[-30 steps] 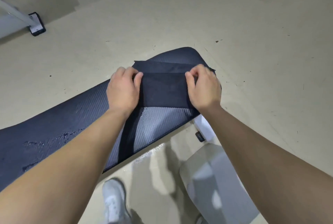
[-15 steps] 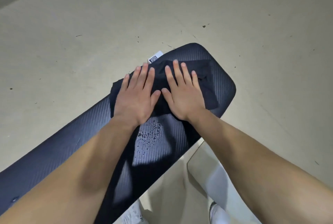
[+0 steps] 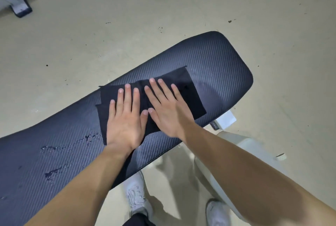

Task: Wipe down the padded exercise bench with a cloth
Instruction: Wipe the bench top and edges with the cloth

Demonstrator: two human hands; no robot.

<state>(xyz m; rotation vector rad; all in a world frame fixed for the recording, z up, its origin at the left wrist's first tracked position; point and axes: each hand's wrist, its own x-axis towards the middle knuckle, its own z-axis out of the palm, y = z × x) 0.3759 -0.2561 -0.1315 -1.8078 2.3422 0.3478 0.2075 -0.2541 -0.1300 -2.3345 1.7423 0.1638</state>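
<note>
Both our hands lie flat, fingers spread, pressing down on the cloth (image 3: pixel 189 91); left hand (image 3: pixel 125 120) covers its left half, right hand (image 3: pixel 165 109) sits just beside, thumbs nearly touching; neither grips anything. Cloth is dark, folded, spread on the bench pad (image 3: pixel 223 65) approx mid-width, w/ its far right corner sticking out past our right fingers (image 3: pixel 160 85); bare pad end lies beyond to the right. Water drops (image 3: pixel 87 138) sit on the pad left of our left wrist. White shoes (image 3: pixel 135 195) show on the floor (image 3: pixel 127 16) below the pad edge.
</note>
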